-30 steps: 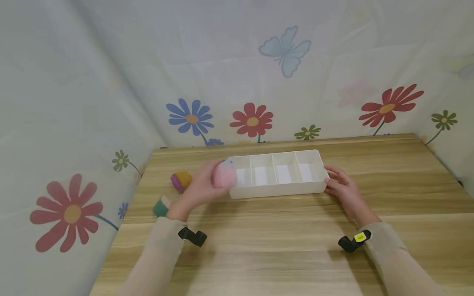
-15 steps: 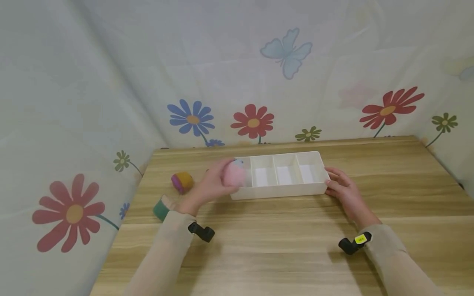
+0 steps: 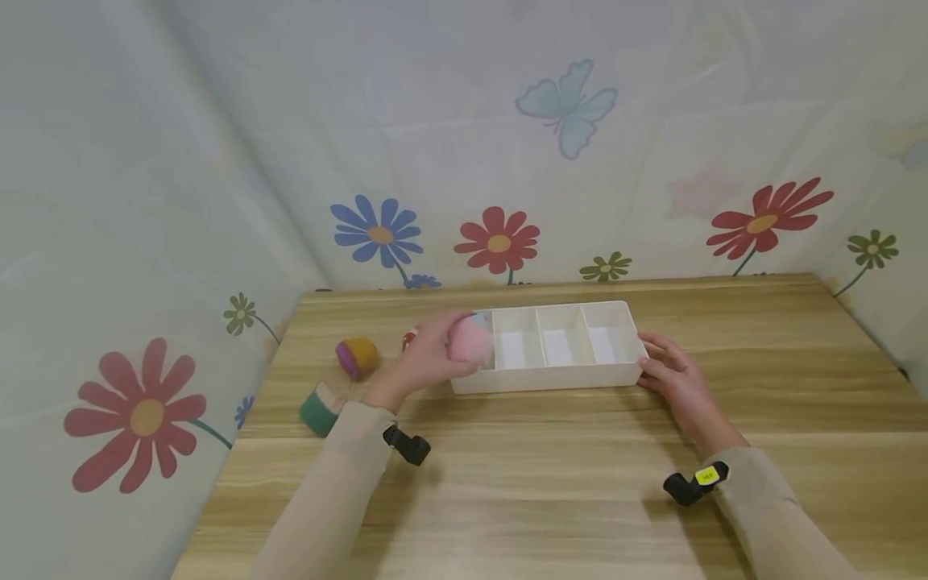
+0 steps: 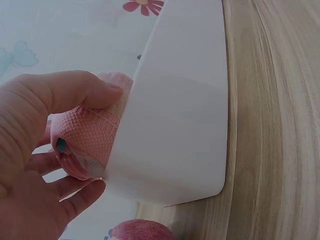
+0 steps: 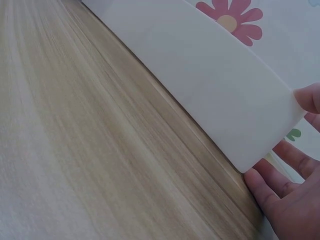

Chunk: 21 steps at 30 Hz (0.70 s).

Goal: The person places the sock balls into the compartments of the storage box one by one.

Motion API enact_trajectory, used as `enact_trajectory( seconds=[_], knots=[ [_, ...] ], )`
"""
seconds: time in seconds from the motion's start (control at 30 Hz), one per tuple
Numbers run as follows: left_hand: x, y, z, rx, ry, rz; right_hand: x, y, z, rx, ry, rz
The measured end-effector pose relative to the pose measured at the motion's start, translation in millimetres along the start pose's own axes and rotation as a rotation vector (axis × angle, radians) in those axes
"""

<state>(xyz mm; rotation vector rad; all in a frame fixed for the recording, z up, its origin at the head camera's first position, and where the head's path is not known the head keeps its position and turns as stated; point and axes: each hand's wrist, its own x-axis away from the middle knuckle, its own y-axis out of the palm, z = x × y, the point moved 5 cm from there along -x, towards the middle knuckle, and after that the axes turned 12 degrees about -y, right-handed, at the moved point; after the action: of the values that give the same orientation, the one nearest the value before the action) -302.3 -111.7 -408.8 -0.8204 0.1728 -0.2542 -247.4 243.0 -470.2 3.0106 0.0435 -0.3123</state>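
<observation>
Here, closest to the wearer, two beige sleeves, the left (image 3: 319,491) and the right (image 3: 776,499), reach in over the wood-grain table (image 3: 551,499), each with a small black camera at the cuff. Just past the left cuff lies a green and beige cloth roll (image 3: 321,408), left of the left wrist. The right hand (image 3: 677,383) holds nothing within its grasp; its thumb and fingers, loosely spread, touch the right end of a long white box (image 3: 551,377), by the near corner. The box's long axis runs left to right across the table, between the two hands, and thin walls split it crosswise into four compartments.

The left hand (image 3: 428,354) grips a pink cloth roll (image 3: 471,340), with the thumb on one side and fingers curled round the other. The relation that counts is at this end: the roll sits over the leftmost compartment, with the left hand beside it and the right hand well apart at the opposite end. In the left wrist view it partly passes behind the box wall; how deep it sits cannot be told, nor can the roll's own long axis. Left of that hand rests a mustard and purple cloth roll (image 3: 357,358). A red and white thing (image 3: 409,338) peeks out beyond the hand, mostly hidden. Farthest back hangs a pale flowered curtain (image 3: 435,145).
</observation>
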Motion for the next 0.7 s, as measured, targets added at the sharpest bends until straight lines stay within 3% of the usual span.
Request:
enact_trajectory(
  seconds=[0.7],
  knots=[
    [-15.3,10.2,-4.7,-0.031,-0.034,-0.042,0.8,-0.6,1.8,0.012,0.002,0.000]
  ],
)
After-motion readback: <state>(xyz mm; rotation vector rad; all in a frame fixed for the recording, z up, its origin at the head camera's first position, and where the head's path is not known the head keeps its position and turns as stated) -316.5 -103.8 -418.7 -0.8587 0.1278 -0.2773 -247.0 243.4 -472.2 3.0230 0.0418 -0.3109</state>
